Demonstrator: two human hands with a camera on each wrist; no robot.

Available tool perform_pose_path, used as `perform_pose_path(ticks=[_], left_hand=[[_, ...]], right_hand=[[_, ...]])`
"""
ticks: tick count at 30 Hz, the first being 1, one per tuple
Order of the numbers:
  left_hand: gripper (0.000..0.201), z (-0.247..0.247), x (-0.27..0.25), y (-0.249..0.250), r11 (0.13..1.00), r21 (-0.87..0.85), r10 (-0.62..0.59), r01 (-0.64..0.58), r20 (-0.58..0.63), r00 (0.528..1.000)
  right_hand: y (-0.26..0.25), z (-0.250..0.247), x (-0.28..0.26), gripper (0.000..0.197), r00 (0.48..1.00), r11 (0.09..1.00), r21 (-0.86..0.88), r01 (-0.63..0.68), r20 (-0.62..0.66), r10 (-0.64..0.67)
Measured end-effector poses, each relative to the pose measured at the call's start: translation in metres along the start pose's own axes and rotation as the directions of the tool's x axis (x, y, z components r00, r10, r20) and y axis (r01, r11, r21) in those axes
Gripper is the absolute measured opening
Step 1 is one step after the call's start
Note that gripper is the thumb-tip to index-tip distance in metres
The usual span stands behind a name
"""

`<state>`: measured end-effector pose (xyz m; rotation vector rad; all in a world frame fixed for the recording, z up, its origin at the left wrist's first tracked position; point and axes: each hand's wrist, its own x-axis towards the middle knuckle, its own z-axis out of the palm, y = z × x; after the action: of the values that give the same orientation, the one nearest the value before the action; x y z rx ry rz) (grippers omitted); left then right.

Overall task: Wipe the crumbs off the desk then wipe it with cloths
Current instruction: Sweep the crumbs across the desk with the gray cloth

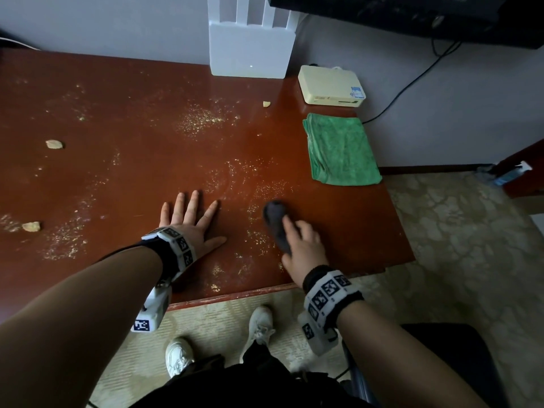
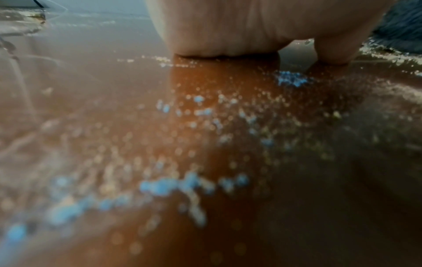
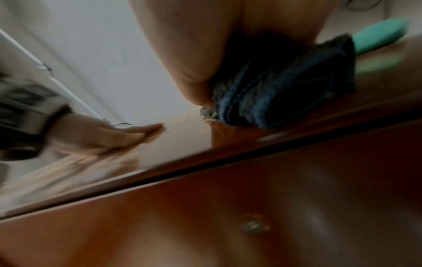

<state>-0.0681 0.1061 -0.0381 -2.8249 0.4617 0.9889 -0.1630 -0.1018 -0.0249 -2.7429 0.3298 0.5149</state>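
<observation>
The red-brown desk [image 1: 132, 92] is strewn with fine pale crumbs [image 1: 200, 119] and a few bigger bits [image 1: 54, 144]. My left hand [image 1: 190, 214] lies flat on the desk near its front edge, fingers spread; up close its palm [image 2: 228, 27] presses the wood among blurred crumbs [image 2: 228, 117]. To its right, my right hand [image 1: 300, 240] grips a bunched dark grey cloth [image 1: 273, 214] and holds it down on the desk. In the right wrist view the dark cloth [image 3: 285, 86] bulges from under my fingers [image 3: 194, 54]. A folded green cloth [image 1: 341, 148] lies at the desk's right edge.
A cream box [image 1: 329, 85] and a white appliance [image 1: 250, 39] stand at the back against the wall. Another crumb piece [image 1: 31, 226] lies far left, a small one [image 1: 266, 104] near the back. A cable [image 1: 412, 81] hangs right of the desk. My shoes [image 1: 259, 322] are on the floor below.
</observation>
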Motion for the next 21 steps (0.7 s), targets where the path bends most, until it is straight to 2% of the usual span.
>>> perform_pose_path(ticks=[1,3,5,6,7,9,11,12,13,14,15,16,17,19,20,21], left_hand=[[0.079,0.000,0.000,0.000,1.000,-0.001,0.001,-0.001,0.001,1.000],[0.079,0.000,0.000,-0.001,1.000,-0.005,0.002,-0.002,0.000,1.000],[0.079,0.000,0.000,0.000,1.000,-0.008,0.003,-0.003,-0.006,1.000],[0.079,0.001,0.000,0.000,1.000,-0.011,0.002,-0.002,-0.009,1.000],[0.080,0.001,0.000,0.000,1.000,-0.014,0.000,0.000,-0.014,1.000],[0.080,0.001,0.000,0.000,1.000,-0.019,-0.007,0.006,-0.028,1.000],[0.080,0.001,0.000,0.003,1.000,-0.021,-0.020,0.019,-0.041,0.999],[0.080,0.001,0.000,0.006,0.999,-0.023,-0.030,0.029,-0.048,0.998],[0.080,0.000,0.000,0.009,0.999,-0.028,-0.041,0.039,-0.054,0.998],[0.082,0.000,0.001,0.013,0.998,-0.033,-0.053,0.052,-0.056,0.997],[0.084,-0.001,0.001,0.017,0.997,-0.037,-0.068,0.067,-0.054,0.996],[0.086,-0.002,0.001,0.020,0.996,-0.039,-0.083,0.081,-0.050,0.995],[0.087,-0.002,0.002,0.023,0.995,-0.041,-0.097,0.095,-0.047,0.994],[0.090,-0.005,0.004,0.026,0.993,-0.044,-0.108,0.106,-0.034,0.994],[0.091,-0.005,0.005,0.026,0.993,-0.049,-0.108,0.107,-0.022,0.994],[0.091,-0.006,0.006,0.024,0.993,-0.053,-0.108,0.107,-0.012,0.994]], right_hand=[[-0.002,0.001,-0.004,0.069,0.998,0.998,0.041,0.045,0.041,-0.046],[0.004,-0.006,-0.010,0.067,0.998,0.985,0.174,0.023,0.060,-0.034],[0.024,-0.018,-0.009,0.067,0.993,0.950,0.296,-0.096,-0.044,0.114],[0.038,-0.025,-0.007,0.067,0.968,0.924,0.340,-0.176,-0.112,0.226],[0.055,-0.032,-0.004,0.067,0.922,0.889,0.371,-0.267,-0.169,0.348],[0.091,-0.042,0.001,0.066,0.784,0.785,0.401,-0.472,-0.216,0.582],[0.120,-0.047,0.004,0.065,0.646,0.641,0.420,-0.642,-0.153,0.747],[0.128,-0.048,0.005,0.065,0.609,0.589,0.432,-0.683,-0.110,0.786],[0.131,-0.048,0.006,0.065,0.594,0.566,0.426,-0.705,-0.081,0.800],[0.130,-0.046,0.007,0.066,0.600,0.577,0.389,-0.718,-0.075,0.797],[0.125,-0.045,0.007,0.067,0.629,0.620,0.312,-0.719,-0.086,0.773],[0.116,-0.043,0.005,0.068,0.679,0.682,0.225,-0.696,-0.102,0.727],[0.106,-0.038,0.002,0.069,0.751,0.760,0.153,-0.632,-0.121,0.649],[0.088,-0.027,-0.008,0.069,0.902,0.908,0.073,-0.413,-0.103,0.419],[0.081,-0.023,-0.014,0.067,0.951,0.952,0.062,-0.301,-0.047,0.304],[0.078,-0.022,-0.018,0.066,0.978,0.975,0.069,-0.209,0.017,0.209]])
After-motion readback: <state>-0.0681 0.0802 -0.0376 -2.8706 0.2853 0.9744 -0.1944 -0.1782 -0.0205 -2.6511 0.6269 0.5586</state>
